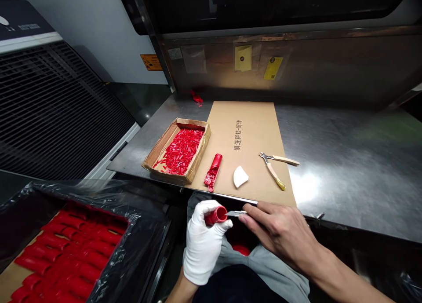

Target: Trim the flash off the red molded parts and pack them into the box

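In a white glove, my left hand is closed around a red plastic tubular part, its round open end facing right. Bare, my right hand pinches a craft knife whose blade tip is at the rim of that opening. Just beyond my hands, another red plastic part lies on a cardboard sheet. To its right are a white wedge-shaped piece and side cutters with their handles spread.
A cardboard box of small red scraps stands at the left of the metal table. At lower left, a plastic-lined bin holds several red tubular parts. Red scraps lie at the back.
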Available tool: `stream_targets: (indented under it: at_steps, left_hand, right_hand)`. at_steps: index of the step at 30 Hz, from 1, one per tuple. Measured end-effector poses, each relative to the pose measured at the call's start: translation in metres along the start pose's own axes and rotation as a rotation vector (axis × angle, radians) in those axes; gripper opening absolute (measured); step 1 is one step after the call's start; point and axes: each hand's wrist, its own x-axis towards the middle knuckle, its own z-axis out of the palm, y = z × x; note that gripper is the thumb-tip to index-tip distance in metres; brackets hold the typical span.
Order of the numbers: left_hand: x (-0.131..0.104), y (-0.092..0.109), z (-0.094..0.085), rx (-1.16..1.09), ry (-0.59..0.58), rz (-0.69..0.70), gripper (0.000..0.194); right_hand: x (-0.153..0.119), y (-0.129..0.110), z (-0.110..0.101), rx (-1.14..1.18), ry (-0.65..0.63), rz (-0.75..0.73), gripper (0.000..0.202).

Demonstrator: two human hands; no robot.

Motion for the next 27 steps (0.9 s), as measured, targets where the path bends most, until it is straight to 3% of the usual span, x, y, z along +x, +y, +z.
stream_targets:
  at_steps: [7,12,19,21,25,27]
  left_hand:
    - [0.003,0.002,-0.002,-0.004,0.031,0.062,0.027]
    - [0.002,0.0,-0.004,-0.015,0.017,0.077,0.032]
    - [0.0,-0.001,0.0,-0.021,0.042,0.063,0.033]
    - [0.002,0.0,-0.001,-0.01,0.068,0.049,0.031]
    - [0.004,-0.001,-0.002,0.013,0.097,0.025,0.029]
    - [0.004,-0.002,-0.003,0.043,0.071,0.051,0.029]
  right_hand:
    - [0.006,0.003,-0.015,0.405,-0.284,0.106,0.038]
    - [0.01,0.006,-0.012,0.467,-0.111,0.131,0.034]
    - [0.005,0.001,0.007,0.135,0.053,0.021,0.034]
    - [0.004,-0.001,0.006,0.148,0.005,0.031,0.035]
    - [0.006,-0.005,-0.004,0.415,-0.244,0.121,0.039]
    - [0.01,-0.008,-0.007,0.554,-0.24,0.217,0.041]
